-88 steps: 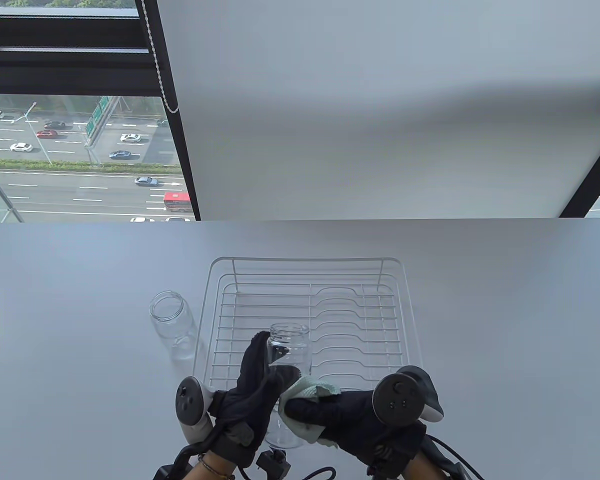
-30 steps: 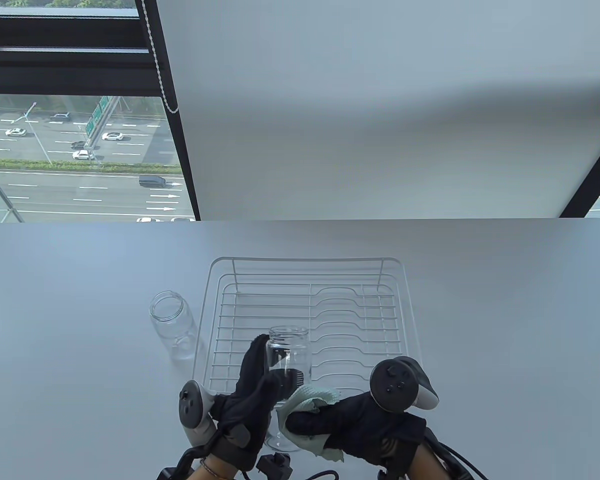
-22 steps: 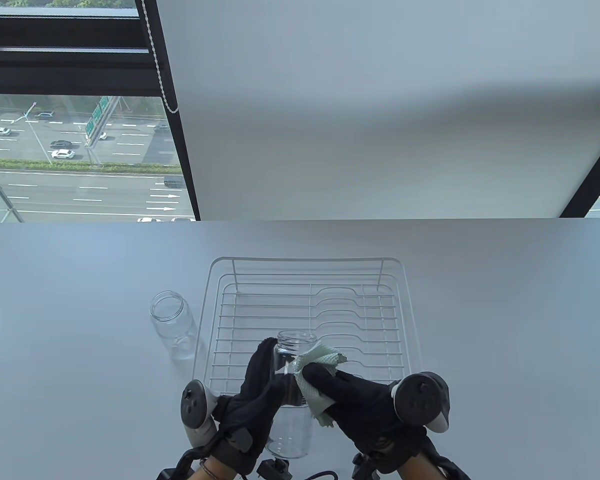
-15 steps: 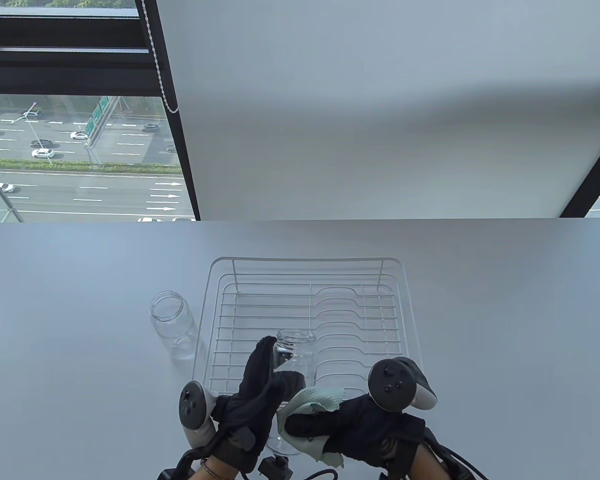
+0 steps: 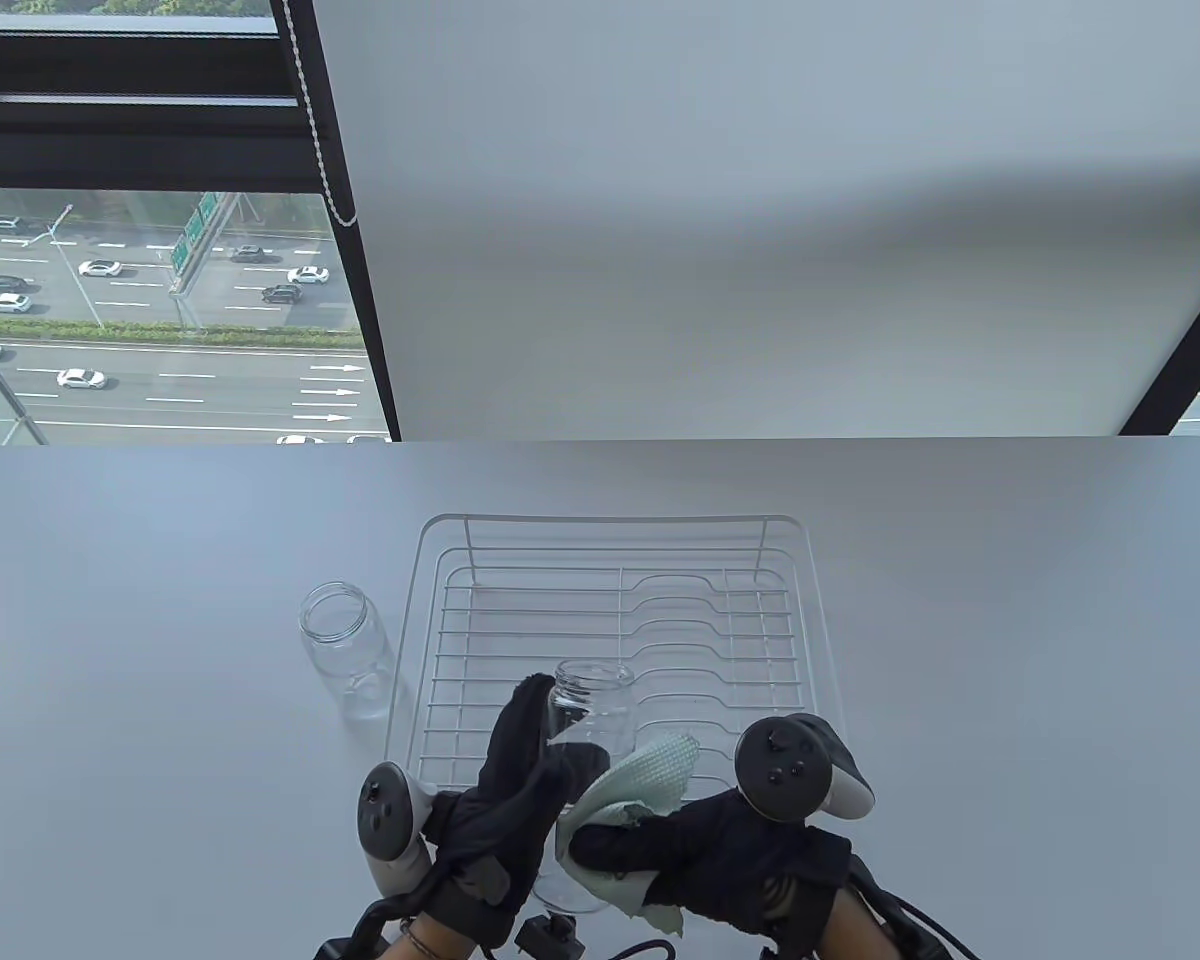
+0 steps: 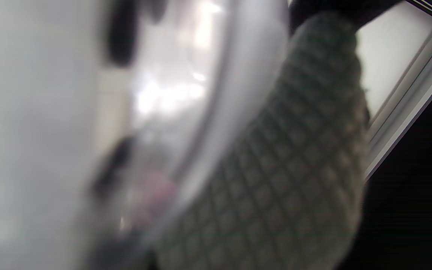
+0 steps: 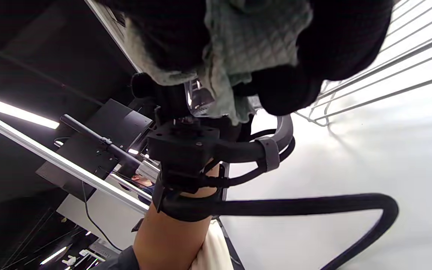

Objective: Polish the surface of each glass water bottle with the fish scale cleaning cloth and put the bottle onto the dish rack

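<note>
A clear glass bottle is held above the table's front edge, tilted with its open mouth away from me. My left hand grips its body, fingers curled round the glass. My right hand presses a pale green fish scale cloth against the bottle's right side. In the left wrist view the cloth and the blurred glass fill the frame. The right wrist view shows the cloth bunched under my fingers. A second glass bottle stands upright left of the white wire dish rack.
The white wire dish rack holds no bottles and sits mid-table, just beyond my hands. Black cables trail at the table's front edge. A window with a roller blind lies behind the table's far edge.
My right hand has rubbed the cloth up the bottle toward its neck and back down to its lower side. The cloth's free corner now fans out higher. The left hand keeps its grip.
</note>
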